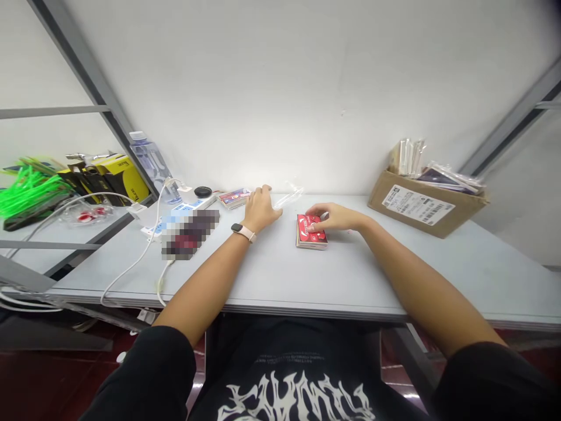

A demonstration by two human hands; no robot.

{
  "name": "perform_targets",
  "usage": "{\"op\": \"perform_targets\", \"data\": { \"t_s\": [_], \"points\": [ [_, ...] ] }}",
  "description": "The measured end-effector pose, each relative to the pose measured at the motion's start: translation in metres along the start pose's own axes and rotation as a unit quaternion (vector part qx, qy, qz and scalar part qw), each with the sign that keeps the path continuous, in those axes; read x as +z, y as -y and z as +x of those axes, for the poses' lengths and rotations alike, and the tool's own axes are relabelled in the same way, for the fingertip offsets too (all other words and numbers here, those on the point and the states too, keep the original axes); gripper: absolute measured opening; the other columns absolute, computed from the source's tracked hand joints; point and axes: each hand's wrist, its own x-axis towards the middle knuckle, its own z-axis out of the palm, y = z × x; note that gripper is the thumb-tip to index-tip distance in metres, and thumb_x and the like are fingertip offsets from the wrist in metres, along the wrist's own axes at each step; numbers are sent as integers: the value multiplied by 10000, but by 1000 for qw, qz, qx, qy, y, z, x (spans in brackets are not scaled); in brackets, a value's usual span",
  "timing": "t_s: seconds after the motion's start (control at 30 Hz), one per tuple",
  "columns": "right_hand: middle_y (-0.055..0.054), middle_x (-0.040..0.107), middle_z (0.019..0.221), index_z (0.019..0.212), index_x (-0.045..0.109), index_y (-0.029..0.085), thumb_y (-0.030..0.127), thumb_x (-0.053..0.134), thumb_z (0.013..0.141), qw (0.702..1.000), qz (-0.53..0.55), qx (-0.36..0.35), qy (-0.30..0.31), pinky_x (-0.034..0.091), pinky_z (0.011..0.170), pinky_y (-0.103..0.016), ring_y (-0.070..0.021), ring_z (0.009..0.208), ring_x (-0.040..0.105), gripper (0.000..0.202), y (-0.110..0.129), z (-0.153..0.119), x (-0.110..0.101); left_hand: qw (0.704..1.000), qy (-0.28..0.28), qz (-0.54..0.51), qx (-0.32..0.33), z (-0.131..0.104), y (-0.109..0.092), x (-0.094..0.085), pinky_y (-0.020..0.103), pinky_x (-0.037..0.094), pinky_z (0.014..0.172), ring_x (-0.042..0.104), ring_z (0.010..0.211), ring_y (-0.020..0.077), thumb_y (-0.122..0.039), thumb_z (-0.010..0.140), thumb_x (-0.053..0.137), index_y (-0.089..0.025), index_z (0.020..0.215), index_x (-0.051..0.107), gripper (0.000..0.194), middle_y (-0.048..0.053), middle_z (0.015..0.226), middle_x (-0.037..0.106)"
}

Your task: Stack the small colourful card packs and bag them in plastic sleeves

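Note:
On the grey table (280, 280), a small stack of red-topped cards (310, 237) lies flat near the middle. My right hand (331, 217) curves over its upper right part, thumb and fingers resting on it. My left hand (262, 210), with a watch on the wrist, is over the table to the left of the stack, its fingers apart. A clear plastic wrapper (288, 194) lies just beyond and beside my left hand. Behind my left hand sits another card pack (234, 199), partly hidden by the fingers.
At the right stands a cardboard box (416, 204) filled with wrapped packs. To the left are a power strip (188, 211) with white cables, a blurred-out dark object (188, 235), a round black item (203, 192) and a water bottle (153, 166). Green strips (30, 190) lie farther left.

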Motion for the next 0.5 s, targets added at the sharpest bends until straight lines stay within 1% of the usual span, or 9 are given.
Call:
{"op": "perform_targets", "data": {
  "t_s": [0.07, 0.13, 0.2, 0.27, 0.3, 0.37, 0.43, 0.5],
  "points": [
    [-67, 821, 1135, 1042, 841, 268, 462, 968, 697, 999, 13, -3, -39, 597, 829, -364, -257, 958, 750, 416, -1, 1, 3, 1000, 5, 6, 15, 0, 0, 0, 515, 480, 1113, 624, 1284, 380, -325, 840, 806, -170, 1384, 496, 645, 184, 1321, 661],
    [-66, 821, 1071, 985, 827, 250, 489, 901, 788, 994, 35, -6, -102, 575, 828, -339, -236, 967, 737, 319, -1, 3, 6, 999, 4, 14, 31, -1, -1, -2, 510, 477, 1108, 621, 1278, 378, -311, 848, 801, -165, 1393, 499, 640, 186, 1328, 655],
    [-62, 813, 977, 912, 795, 224, 481, 837, 861, 982, 81, -10, -170, 550, 788, -312, -203, 903, 724, 266, 2, 6, 10, 999, -3, 21, 45, -2, -2, -3, 503, 470, 1105, 617, 1272, 376, -298, 854, 800, -166, 1400, 502, 636, 184, 1331, 651],
    [-60, 793, 877, 848, 754, 196, 439, 814, 893, 963, 152, -18, -222, 530, 719, -291, -171, 786, 702, 254, 7, 9, 12, 998, -15, 30, 59, -3, -3, -4, 499, 460, 1102, 610, 1266, 375, -292, 861, 793, -175, 1397, 508, 618, 177, 1329, 648],
    [-62, 782, 840, 824, 737, 186, 407, 812, 902, 953, 189, -18, -235, 523, 684, -281, -160, 735, 691, 246, 10, 10, 13, 997, -22, 34, 65, -3, -4, -5, 499, 457, 1098, 607, 1261, 375, -288, 863, 787, -179, 1394, 512, 608, 174, 1327, 646],
    [-72, 767, 796, 793, 720, 170, 326, 787, 935, 938, 250, 2, -241, 523, 632, -261, -150, 676, 685, 221, 17, 11, 14, 996, -34, 42, 77, -3, -5, -6, 498, 452, 1086, 603, 1246, 374, -272, 863, 775, -186, 1389, 517, 592, 170, 1322, 643],
    [-88, 759, 778, 788, 709, 159, 248, 721, 985, 922, 296, 49, -244, 536, 602, -244, -153, 661, 696, 216, 24, 10, 15, 994, -44, 50, 85, -2, -6, -9, 493, 454, 1067, 602, 1229, 372, -249, 861, 761, -182, 1393, 519, 588, 173, 1316, 642],
    [-100, 752, 770, 815, 690, 159, 203, 652, 1026, 893, 352, 100, -260, 566, 598, -236, -163, 676, 712, 219, 29, 9, 16, 993, -53, 60, 91, -1, -8, -12, 490, 457, 1049, 600, 1223, 376, -232, 857, 751, -166, 1401, 522, 594, 181, 1315, 641]
  ]
}}
